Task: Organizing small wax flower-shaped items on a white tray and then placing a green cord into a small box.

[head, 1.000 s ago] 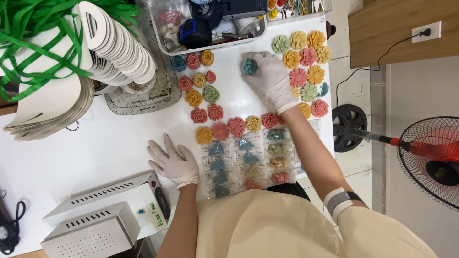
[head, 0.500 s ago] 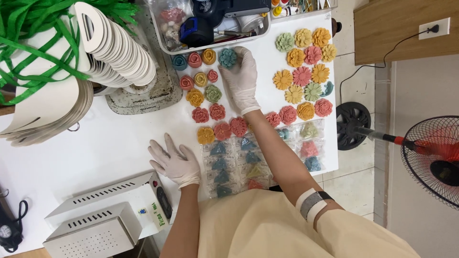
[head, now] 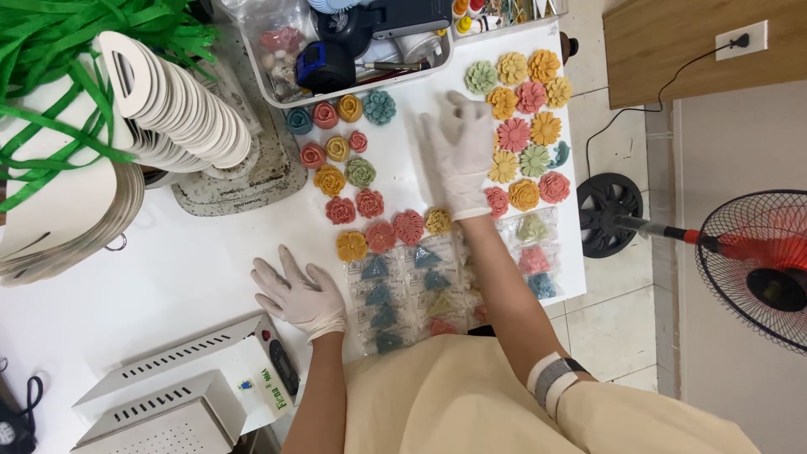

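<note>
Surface: white table (head: 168, 277), tiled floor and fan (head: 756, 269) to its right.
Left hand (head: 298, 290): gloved, fingers spread flat on the table beside the bagged pieces (head: 403, 294); unchanged from earlier frames.
Right hand (head: 461, 155): gloved, fingers loosely open, holding nothing visible, over bare table between two flower groups.
Change: half a second ago this hand was at the left group's top row; a teal flower (head: 380, 107) now lies there, and the hand has drawn back toward the right group (head: 528, 126).
Hidden: forearm covers some bags; tray (head: 353, 42) cut off at the top edge; palm side not visible.
</note>
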